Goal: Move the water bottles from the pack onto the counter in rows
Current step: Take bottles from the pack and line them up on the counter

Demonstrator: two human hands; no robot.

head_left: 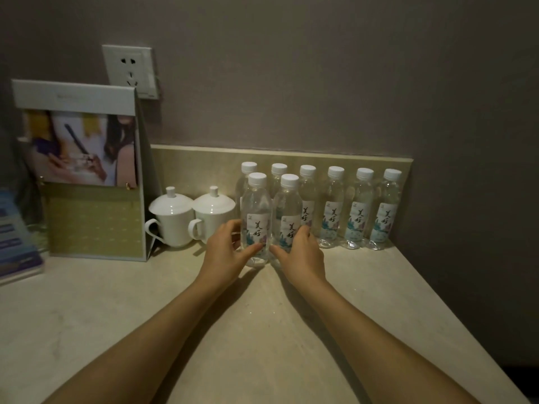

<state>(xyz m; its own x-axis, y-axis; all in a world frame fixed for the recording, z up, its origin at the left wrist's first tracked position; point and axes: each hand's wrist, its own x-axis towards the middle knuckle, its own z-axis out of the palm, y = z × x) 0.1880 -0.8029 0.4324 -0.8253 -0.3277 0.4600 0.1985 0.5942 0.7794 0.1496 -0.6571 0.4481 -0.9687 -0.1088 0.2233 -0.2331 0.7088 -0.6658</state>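
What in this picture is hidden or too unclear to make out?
Head view, the only one:
- The pack is out of frame.
- Lower parts of the two back-row bottles behind the front bottles are hidden.
- Whether the front bottles' bases rest on the counter: the left hand and right hand cover them.
- Booklet: cut off, blurred.

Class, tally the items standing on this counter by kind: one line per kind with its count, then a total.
Water bottles: 8 (6 in the back row, 2 in front, one gripped by the left hand, one by the right hand)
Lidded white cups: 2
Standing display card: 1
Blue booklet: 1
Total: 12
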